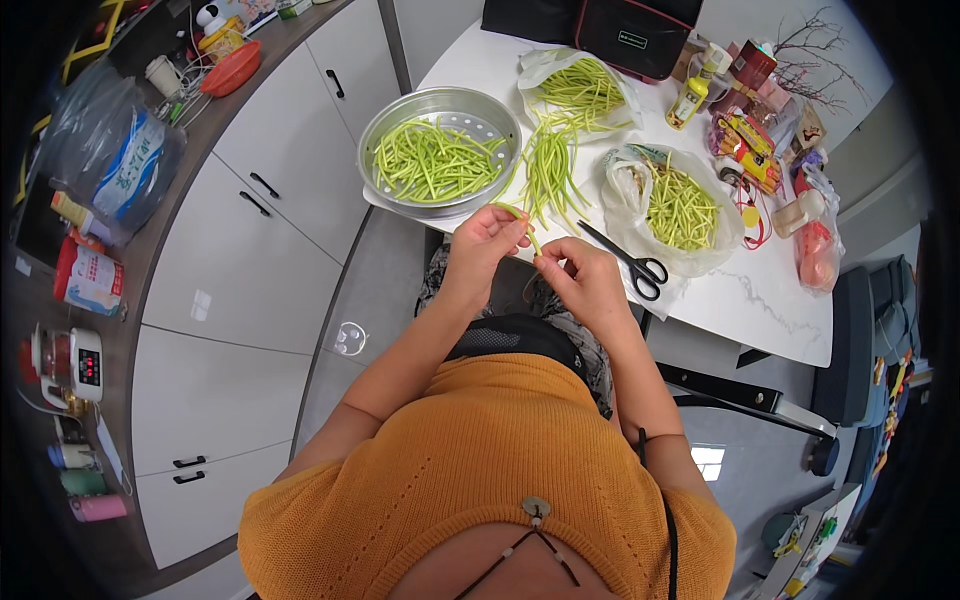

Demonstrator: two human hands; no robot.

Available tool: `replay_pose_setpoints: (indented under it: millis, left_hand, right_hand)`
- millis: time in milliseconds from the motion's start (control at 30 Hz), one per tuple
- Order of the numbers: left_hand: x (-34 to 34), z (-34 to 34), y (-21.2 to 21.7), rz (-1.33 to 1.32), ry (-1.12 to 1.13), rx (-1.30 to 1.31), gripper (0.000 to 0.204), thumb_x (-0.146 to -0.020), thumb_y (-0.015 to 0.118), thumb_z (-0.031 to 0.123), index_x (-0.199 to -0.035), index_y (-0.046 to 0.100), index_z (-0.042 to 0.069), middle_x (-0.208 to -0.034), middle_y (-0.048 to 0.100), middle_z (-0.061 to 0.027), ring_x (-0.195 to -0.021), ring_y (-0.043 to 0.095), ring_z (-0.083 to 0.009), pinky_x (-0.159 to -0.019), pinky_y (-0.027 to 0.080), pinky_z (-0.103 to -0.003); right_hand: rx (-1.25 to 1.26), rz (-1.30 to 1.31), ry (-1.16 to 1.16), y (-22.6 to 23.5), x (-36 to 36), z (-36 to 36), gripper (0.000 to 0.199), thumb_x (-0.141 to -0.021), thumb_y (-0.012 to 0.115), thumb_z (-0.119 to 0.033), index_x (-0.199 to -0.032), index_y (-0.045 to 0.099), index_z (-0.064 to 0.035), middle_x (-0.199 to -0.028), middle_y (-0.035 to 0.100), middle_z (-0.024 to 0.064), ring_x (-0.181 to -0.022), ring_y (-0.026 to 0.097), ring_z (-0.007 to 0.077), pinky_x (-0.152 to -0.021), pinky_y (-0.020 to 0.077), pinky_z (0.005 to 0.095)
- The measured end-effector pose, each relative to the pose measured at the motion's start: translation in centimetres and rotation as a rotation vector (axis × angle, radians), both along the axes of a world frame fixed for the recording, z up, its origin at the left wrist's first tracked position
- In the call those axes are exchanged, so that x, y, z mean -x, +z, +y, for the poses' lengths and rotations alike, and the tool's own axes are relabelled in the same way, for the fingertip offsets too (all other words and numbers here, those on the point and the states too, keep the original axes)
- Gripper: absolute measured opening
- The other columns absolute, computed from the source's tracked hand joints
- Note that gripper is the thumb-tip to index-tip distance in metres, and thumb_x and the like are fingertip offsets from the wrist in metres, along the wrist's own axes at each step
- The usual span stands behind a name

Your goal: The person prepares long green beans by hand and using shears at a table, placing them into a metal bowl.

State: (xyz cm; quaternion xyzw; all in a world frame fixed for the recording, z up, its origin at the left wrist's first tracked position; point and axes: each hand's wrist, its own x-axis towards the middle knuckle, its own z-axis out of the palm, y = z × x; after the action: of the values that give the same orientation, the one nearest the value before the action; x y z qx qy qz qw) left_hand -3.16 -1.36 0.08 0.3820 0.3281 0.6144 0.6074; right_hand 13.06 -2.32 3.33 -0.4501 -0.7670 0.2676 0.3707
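While both your hands meet at the near edge of the white table (770, 290), your left hand (482, 250) pinches one green stem (533, 240) between thumb and fingers, and your right hand (582, 285) grips its lower end. The stem is held just in front of loose stems (553, 175) on the tabletop. To your left stands a perforated metal pan (490, 128) of stem lengths; to your right, black scissors (612, 244) lie beside a plastic bag (728, 232) of shorter pieces. Labelling noted: the black case (600, 38) at the back bears a small light-printed badge; the yellow bottle (686, 104) and the red-and-yellow packet (748, 150) carry printing. On the side counter, the water jug (110, 150) has a blue-and-white printed label, the red-and-white tub (92, 280) has print, and the kettle (85, 365) shows a red-lit display.
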Motion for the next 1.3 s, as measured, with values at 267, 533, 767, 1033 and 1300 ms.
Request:
replay_pose_setpoints:
  millis: [267,533,767,1033,1300]
  left_hand:
    - [0.0,-0.1,1.0,0.058,0.064,-0.062,0.012,-0.087,0.059,0.013,-0.094,0.058,0.004,-0.077,0.059,-0.0005,-0.069,0.054,-0.0056,-0.063,0.041,-0.019]
    - [1.0,0.6,-0.6,-0.069,-0.132,0.143,0.010,-0.089,0.057,0.016,-0.084,0.055,0.007,-0.073,0.057,0.0009,-0.065,0.052,-0.0064,-0.063,0.042,-0.021]
    - [0.5,0.5,-0.7,-0.052,-0.106,0.116,0.020,-0.087,0.059,0.015,-0.103,0.052,0.008,-0.097,0.056,-0.0041,-0.081,0.054,-0.0092,-0.070,0.045,-0.024]
    - [-0.3,0.0,0.2,0.448,0.155,-0.296,0.022,-0.085,0.057,0.006,-0.107,0.057,0.001,-0.104,0.053,-0.0064,-0.085,0.055,-0.0125,-0.074,0.045,-0.025]
    - [-0.7,-1.0,0.7,0.682,0.196,-0.391,0.018,-0.089,0.051,0.006,-0.101,0.060,-0.002,-0.088,0.062,-0.0094,-0.074,0.061,-0.0131,-0.067,0.047,-0.023]
  right_hand:
    - [-0.030,-0.051,0.024,-0.1,-0.3,-0.1,0.013,-0.077,0.066,-0.015,-0.080,0.062,-0.0033,-0.073,0.062,0.0107,-0.059,0.060,0.0252,-0.053,0.0459,0.0324]
    - [-0.272,-0.091,0.142,-0.4,-0.4,-0.1,0.010,-0.077,0.066,-0.014,-0.082,0.062,-0.0059,-0.076,0.061,0.0085,-0.064,0.060,0.0273,-0.056,0.0461,0.0336]
    - [-0.105,0.111,0.176,-0.2,-0.5,-0.2,0.010,-0.079,0.066,-0.013,-0.084,0.062,-0.0043,-0.072,0.059,0.0052,-0.058,0.056,0.0174,-0.054,0.0436,0.0268]
    - [0.591,0.628,0.287,0.2,-1.4,0.0,0.014,-0.088,0.057,-0.015,-0.091,0.059,-0.0010,-0.073,0.056,-0.0006,-0.053,0.040,0.0018,-0.046,0.0296,0.0158]
    - [0.614,0.820,0.302,0.3,-2.1,0.6,0.015,-0.089,0.057,-0.015,-0.093,0.058,-0.0008,-0.074,0.056,0.0007,-0.052,0.037,0.0013,-0.045,0.0277,0.0152]
